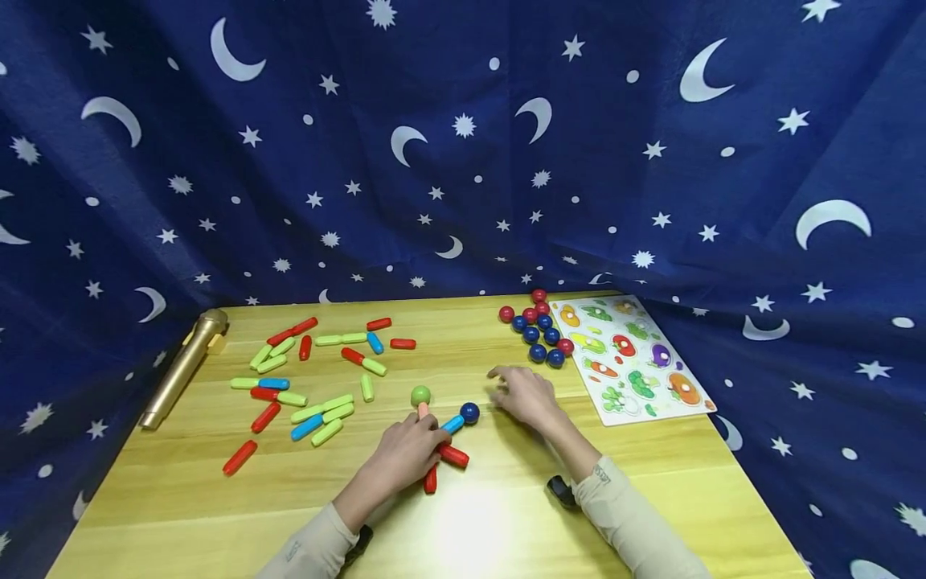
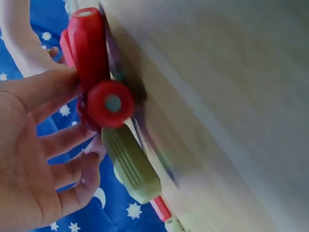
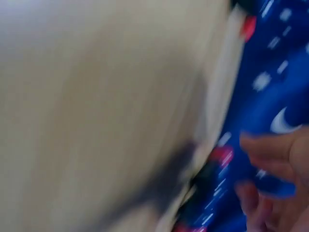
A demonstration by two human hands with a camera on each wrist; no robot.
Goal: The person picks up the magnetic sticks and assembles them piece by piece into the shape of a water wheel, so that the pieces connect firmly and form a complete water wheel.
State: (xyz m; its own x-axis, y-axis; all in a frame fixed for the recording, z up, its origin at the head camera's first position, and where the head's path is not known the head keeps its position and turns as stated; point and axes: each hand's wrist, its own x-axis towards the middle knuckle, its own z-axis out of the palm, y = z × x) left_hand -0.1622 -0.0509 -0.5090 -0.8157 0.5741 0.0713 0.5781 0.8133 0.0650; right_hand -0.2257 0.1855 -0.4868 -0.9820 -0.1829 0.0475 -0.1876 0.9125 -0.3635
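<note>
My left hand (image 1: 408, 452) holds a joined figure of magnetic building sticks and balls on the table. From under its fingers show a red stick (image 1: 454, 456), another red stick (image 1: 430, 480), a blue stick (image 1: 452, 425) tipped by a dark blue ball (image 1: 469, 413), and a pinkish stick below a green ball (image 1: 420, 395). In the left wrist view the thumb and fingers pinch the figure at a red stick (image 2: 89, 48); a yellow-green stick (image 2: 133, 164) shows below. To the right, my right hand (image 1: 526, 394) hovers over the table with loosely bent fingers, holding nothing.
Several loose red, blue and yellow-green sticks (image 1: 329, 433) lie across the left side. A gold microphone (image 1: 184, 370) lies at the left edge. Dark blue and red balls (image 1: 531, 334) cluster at the back, beside a vegetable picture board (image 1: 624, 390). A starry curtain (image 1: 463, 201) hangs behind.
</note>
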